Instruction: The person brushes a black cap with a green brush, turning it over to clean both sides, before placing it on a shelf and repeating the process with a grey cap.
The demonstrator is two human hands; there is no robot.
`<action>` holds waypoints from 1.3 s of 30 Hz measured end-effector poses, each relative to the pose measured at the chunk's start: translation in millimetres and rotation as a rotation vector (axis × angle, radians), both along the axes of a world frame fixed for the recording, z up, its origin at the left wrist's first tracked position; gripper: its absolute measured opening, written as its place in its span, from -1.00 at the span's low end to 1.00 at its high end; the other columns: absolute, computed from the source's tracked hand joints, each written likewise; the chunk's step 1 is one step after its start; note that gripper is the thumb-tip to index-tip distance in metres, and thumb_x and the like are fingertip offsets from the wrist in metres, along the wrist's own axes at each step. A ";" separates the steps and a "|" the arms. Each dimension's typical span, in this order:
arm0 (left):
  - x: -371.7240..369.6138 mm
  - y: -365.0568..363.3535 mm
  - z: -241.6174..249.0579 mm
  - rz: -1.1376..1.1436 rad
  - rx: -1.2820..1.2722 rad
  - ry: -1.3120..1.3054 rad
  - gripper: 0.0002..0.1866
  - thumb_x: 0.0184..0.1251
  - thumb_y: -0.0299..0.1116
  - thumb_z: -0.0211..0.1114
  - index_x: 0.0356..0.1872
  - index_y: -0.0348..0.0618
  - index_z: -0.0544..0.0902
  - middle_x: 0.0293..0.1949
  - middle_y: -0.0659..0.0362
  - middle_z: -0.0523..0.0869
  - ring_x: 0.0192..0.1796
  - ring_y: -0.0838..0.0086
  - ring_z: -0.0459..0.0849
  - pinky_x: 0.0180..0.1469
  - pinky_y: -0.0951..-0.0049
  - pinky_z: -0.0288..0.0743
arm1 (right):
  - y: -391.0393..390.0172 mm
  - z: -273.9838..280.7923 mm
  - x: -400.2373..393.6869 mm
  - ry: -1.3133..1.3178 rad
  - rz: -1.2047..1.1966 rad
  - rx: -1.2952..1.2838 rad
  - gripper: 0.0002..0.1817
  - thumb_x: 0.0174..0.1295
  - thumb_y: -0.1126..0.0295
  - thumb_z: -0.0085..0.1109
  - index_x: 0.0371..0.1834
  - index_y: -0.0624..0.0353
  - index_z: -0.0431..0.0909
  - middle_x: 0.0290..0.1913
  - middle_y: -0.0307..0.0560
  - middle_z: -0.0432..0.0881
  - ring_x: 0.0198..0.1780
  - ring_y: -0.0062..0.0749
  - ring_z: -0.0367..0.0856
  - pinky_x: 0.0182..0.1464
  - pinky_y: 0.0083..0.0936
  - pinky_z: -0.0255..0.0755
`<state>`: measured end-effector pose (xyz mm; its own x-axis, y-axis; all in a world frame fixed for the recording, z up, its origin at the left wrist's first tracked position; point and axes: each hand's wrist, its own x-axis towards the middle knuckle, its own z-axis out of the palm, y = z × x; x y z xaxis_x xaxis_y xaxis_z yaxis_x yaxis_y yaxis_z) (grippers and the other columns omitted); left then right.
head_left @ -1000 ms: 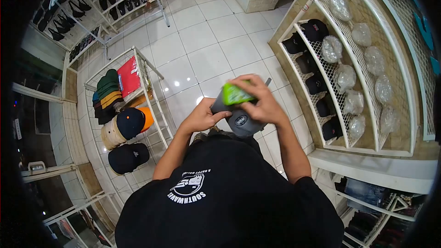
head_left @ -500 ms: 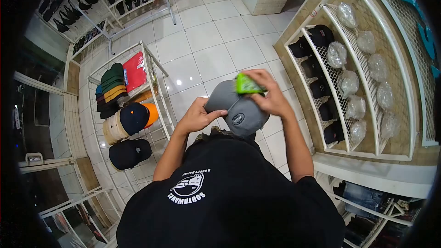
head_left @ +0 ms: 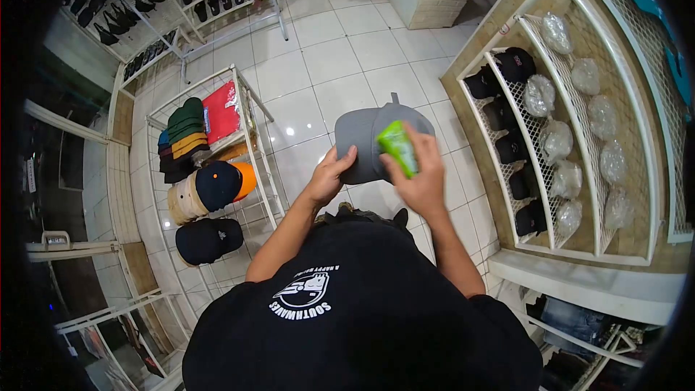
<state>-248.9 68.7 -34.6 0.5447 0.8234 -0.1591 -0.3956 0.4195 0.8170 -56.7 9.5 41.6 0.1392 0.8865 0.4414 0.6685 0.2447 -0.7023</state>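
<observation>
A grey baseball cap [head_left: 360,137] is held up in front of my body, its strap end sticking out at the far side. My left hand [head_left: 329,176] grips the cap's left edge, thumb on top and the other fingers hidden underneath. In my right hand [head_left: 426,179] is a bright green, pack-like block [head_left: 397,146] with paler markings; its exact kind is blurred. The block lies over the right part of the cap's crown and seems to touch it.
A white rack [head_left: 253,119] at left carries stacked caps [head_left: 218,181] and a red packaged item [head_left: 222,111]. On the right, a slanted mesh shelf [head_left: 539,127] holds black caps and plastic-wrapped bundles. Hanging stock and shoe shelves stand at the back. White tiles [head_left: 318,65] cover the floor.
The cap has turned, so its round badge no longer shows and its strap end now points away. My right hand has moved the green block lower and tilted it.
</observation>
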 end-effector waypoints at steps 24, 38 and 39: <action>24.7 15.0 15.1 0.166 -0.321 -0.481 -0.41 0.69 -0.02 -0.01 0.46 -0.30 0.29 0.35 -0.04 0.53 0.40 0.17 0.53 0.46 0.10 0.43 | 12.6 -44.9 -25.2 -0.191 0.229 0.206 -0.21 0.08 0.51 0.47 0.48 0.18 0.45 0.17 0.16 0.49 0.17 0.01 0.51 0.24 -0.21 0.44; 11.5 18.9 31.2 0.183 -0.287 -0.677 -0.37 0.70 0.01 -0.07 0.49 -0.32 0.25 0.40 -0.09 0.49 0.43 0.07 0.49 0.51 0.04 0.37 | 7.6 -77.0 8.8 -0.062 0.231 0.070 -0.19 -0.02 0.61 0.44 0.45 0.18 0.49 0.19 0.13 0.49 0.22 0.03 0.49 0.28 -0.21 0.41; 12.3 18.6 32.1 0.175 -0.285 -0.682 -0.37 0.70 0.00 -0.07 0.51 -0.30 0.24 0.43 -0.10 0.46 0.46 0.06 0.46 0.53 -0.01 0.32 | 11.4 -73.8 4.8 -0.018 0.157 0.097 -0.19 -0.01 0.58 0.44 0.46 0.15 0.49 0.18 0.13 0.50 0.21 0.03 0.48 0.28 -0.20 0.39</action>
